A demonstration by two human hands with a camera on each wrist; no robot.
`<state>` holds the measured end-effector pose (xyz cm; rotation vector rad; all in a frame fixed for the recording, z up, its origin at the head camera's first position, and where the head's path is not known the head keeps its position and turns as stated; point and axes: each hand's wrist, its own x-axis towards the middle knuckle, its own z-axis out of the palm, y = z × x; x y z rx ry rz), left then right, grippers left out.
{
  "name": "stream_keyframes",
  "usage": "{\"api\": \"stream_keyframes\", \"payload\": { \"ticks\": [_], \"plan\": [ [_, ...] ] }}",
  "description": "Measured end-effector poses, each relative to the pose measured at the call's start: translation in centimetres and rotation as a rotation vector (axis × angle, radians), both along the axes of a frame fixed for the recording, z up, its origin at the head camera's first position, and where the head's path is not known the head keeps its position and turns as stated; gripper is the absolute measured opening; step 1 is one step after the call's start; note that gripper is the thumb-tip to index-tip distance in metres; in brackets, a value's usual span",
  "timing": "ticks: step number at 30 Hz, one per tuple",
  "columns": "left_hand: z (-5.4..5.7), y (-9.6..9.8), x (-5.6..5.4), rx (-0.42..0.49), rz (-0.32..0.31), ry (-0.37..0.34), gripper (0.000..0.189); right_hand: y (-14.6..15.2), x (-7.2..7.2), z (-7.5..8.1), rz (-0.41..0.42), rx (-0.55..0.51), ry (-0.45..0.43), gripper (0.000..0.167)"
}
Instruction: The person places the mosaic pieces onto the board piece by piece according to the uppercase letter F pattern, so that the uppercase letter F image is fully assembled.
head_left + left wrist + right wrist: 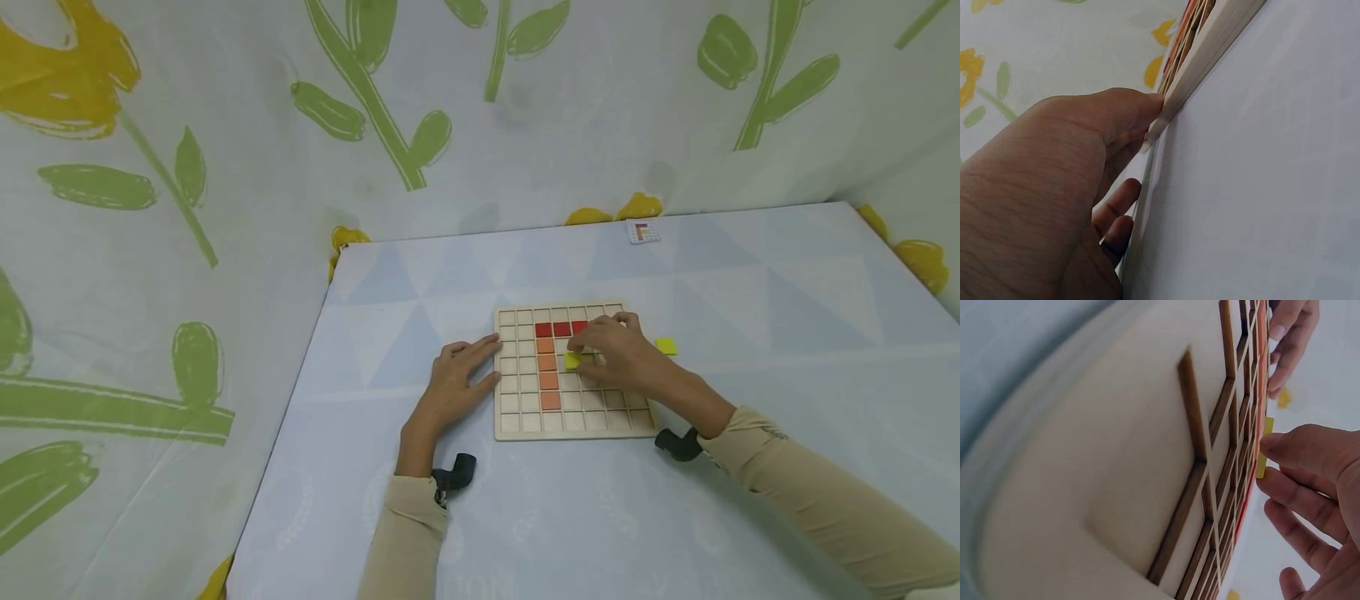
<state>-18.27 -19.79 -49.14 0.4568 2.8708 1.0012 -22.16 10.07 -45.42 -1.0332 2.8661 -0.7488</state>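
Note:
A wooden grid board point(517, 422) lies on the table with square cells. Red tiles point(562, 329) sit in a row near its top, and several orange tiles point(549, 381) run down a column below the leftmost one. My right hand point(618, 354) pinches a yellow tile point(1265, 447) between thumb and finger, close over the board just right of the orange column. At the board's left edge, the thumb and fingertips of my left hand point(456, 387) touch its side; the left wrist view shows the thumb against the wooden rim point(1200, 72).
Another yellow tile point(666, 346) lies on the table right of the board. Near the far edge is a small card point(643, 232) printed with a coloured grid pattern. A floral cloth point(247, 125) hangs behind and beside the table.

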Motion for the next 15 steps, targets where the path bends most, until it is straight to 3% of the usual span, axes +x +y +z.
{"api": "stream_keyframes", "payload": {
  "ticks": [15],
  "plan": [
    [-0.1,-0.11,-0.12,-0.008,-0.005,-0.004,0.052,-0.95,-0.29,-0.16,0.012,0.033,-0.024,0.024]
  ]
}}
